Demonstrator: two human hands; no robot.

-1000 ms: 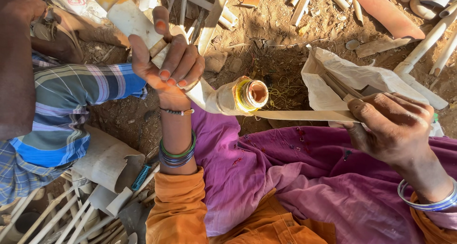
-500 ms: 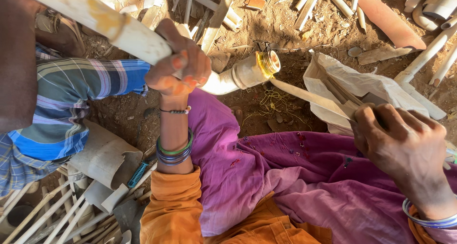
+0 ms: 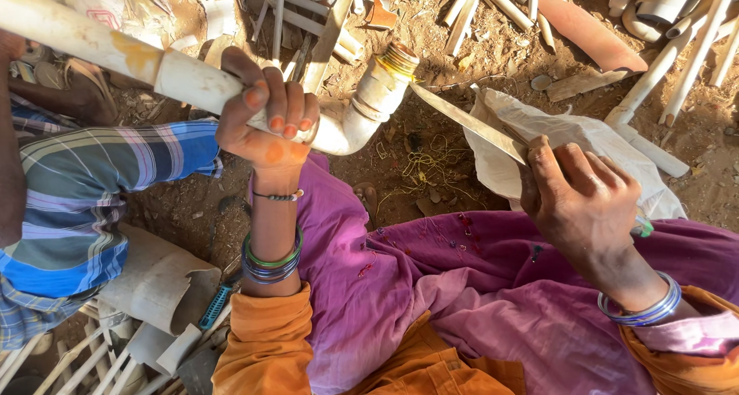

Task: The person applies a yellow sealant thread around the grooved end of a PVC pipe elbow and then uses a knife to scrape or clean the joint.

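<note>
Pipe lifted, blade at the brass end

The left hand point(image 3: 269, 125), which was open a second ago, is now wrapped tight around the white pipe point(image 3: 115, 56) at upper left; its elbow fitting point(image 3: 362, 114) has swung up to top centre. The right hand point(image 3: 581, 202), fist closed, holds the knife point(image 3: 469, 122), whose tip now meets the brass collar point(image 3: 400, 58): scraping looks under way.
</note>
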